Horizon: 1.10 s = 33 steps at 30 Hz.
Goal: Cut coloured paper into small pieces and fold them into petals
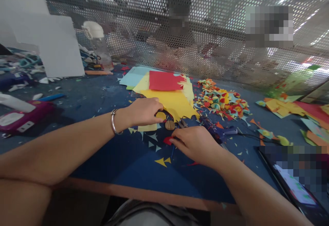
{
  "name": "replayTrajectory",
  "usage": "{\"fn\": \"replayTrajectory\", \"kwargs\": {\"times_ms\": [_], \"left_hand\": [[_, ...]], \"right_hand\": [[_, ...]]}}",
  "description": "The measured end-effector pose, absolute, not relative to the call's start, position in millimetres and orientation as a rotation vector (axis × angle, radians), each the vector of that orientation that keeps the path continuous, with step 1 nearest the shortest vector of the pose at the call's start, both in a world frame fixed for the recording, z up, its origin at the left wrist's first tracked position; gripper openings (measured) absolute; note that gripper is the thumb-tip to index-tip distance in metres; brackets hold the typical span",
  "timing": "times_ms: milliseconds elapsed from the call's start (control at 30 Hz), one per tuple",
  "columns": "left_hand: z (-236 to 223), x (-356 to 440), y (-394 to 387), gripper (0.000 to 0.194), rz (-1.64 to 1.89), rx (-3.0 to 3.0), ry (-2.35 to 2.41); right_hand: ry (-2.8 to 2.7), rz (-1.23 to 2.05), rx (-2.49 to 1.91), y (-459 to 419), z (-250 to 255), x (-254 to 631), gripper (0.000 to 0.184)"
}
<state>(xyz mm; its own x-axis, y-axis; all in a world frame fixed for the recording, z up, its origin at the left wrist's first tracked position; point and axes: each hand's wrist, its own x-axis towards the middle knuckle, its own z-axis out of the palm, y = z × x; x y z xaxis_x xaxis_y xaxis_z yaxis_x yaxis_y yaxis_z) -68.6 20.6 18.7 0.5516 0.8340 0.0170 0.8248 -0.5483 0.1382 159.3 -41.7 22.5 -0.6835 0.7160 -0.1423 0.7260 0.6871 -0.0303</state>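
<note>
My left hand (145, 112), a silver bracelet at its wrist, has thumb and finger closed at the edge of a round yellow paper piece (161, 116). My right hand (199, 146) pinches a small red paper piece (168, 140) at its fingertips; a thin blue stick-like thing (173, 151) shows below them. Between the hands lies a round, striped wood-coloured piece (170, 125). Beside it are the blades of scissors (182, 123), partly behind my right hand. Cut yellow paper (171, 99) and a red sheet (164, 80) lie stacked just beyond.
A heap of coloured paper petals (223, 99) lies at back right, near a purple glue gun (214, 129) with a cord. A phone or tablet (295, 185) is at front right. A bottle (99, 44) and white boards (61, 46) stand at left. A perforated screen (144, 24) borders the back.
</note>
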Motion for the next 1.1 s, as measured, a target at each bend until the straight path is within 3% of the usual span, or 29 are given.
{"fn": "replayTrajectory", "kwargs": {"times_ms": [133, 333, 500, 600, 733, 1100], "left_hand": [[25.0, -67.7, 26.1, 0.042, 0.102, 2.54, 1.414], [29.3, -65.4, 30.3, 0.018, 0.193, 2.413, 1.297], [33.6, -62.1, 23.2, 0.03, 0.476, 1.821, 1.098], [38.4, -59.5, 17.1, 0.027, 0.479, 1.567, 1.058], [42.7, -55.6, 10.8, 0.02, 0.455, 1.448, 0.991], [33.9, -50.0, 5.2, 0.031, 0.498, 1.332, 0.845]], "right_hand": [[2.788, -0.118, 1.206, -41.7, 20.8, 160.5, 0.031], [2.776, -0.088, 1.212, -43.0, 21.4, 159.9, 0.031], [2.945, -0.059, 1.229, -42.0, 17.9, 165.7, 0.031], [3.194, -0.078, 1.261, -41.6, 16.9, 171.5, 0.029], [3.406, -0.027, 1.328, -42.4, 18.3, 175.7, 0.025], [3.527, 0.051, 1.204, -34.8, 14.2, 178.3, 0.017]]}}
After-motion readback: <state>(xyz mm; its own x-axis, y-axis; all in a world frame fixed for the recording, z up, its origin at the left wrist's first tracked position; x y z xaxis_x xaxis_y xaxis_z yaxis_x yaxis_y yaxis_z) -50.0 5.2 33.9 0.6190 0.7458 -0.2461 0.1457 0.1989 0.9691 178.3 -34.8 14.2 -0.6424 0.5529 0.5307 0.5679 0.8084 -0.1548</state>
